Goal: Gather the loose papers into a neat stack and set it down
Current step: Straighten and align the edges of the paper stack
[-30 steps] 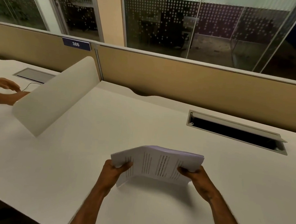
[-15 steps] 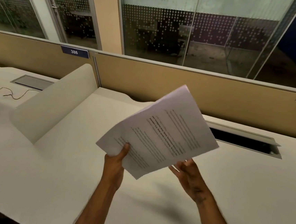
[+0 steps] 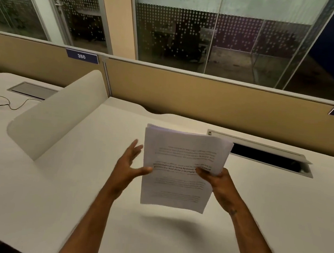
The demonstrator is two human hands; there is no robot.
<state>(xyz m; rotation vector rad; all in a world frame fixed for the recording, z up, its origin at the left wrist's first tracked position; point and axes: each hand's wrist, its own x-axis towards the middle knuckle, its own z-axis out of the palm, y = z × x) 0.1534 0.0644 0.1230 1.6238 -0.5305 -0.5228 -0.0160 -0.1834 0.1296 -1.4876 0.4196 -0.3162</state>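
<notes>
A stack of printed white papers (image 3: 180, 168) hangs upright in the air above the white desk (image 3: 151, 237), text upside down to me. My right hand (image 3: 215, 182) grips its right edge, thumb on the front sheet. My left hand (image 3: 130, 163) is beside the stack's left edge, fingers spread, with only the thumb tip touching the paper. The top edges of the sheets are slightly uneven. The stack casts a shadow on the desk below it.
A white curved divider (image 3: 55, 115) stands at the left. An open cable slot (image 3: 265, 154) lies behind the papers at the right. A tan partition (image 3: 205, 101) runs along the back. A thin cable (image 3: 7, 102) and a closed hatch (image 3: 33, 91) lie on the neighbouring desk.
The stack has turned from a tilted hold in my left hand to upright in my right hand. My left hand has let go and opened beside it.
</notes>
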